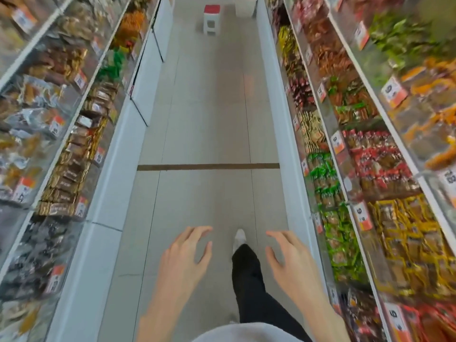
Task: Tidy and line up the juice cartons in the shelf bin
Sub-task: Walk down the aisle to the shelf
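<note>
Grey garment (234,334) fills the bottom edge, and above it the left hand (187,253) and right hand (288,257) hang over the tiled floor (204,119), fingers spread and loosely curved, both released and grasping nothing. A black trouser leg (249,280) and pale shoe (239,236) step between them. Left shelves (74,149) and right shelves (365,154) hold blurred packets behind orange price tags (362,215); the juice cartons and their bin cannot be made out among them, and a red-topped stool (211,19) stands far down the aisle.
</note>
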Available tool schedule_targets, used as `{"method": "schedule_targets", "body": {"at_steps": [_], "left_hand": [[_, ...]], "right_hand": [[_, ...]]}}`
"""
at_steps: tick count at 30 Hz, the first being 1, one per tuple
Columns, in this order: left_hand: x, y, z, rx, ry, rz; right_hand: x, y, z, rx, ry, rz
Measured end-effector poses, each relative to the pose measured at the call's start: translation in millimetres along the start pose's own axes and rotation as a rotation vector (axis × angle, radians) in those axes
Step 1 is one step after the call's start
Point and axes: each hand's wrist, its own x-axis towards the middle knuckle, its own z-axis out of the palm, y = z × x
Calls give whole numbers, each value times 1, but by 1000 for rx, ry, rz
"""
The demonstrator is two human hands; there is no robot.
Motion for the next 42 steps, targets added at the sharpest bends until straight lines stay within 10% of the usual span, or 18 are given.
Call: {"method": "schedule_targets", "body": {"at_steps": [42], "left_hand": [[1273,162,-198,-89,-23,-42]], "right_hand": [[1274,-180,-217,62,-71,93]]}}
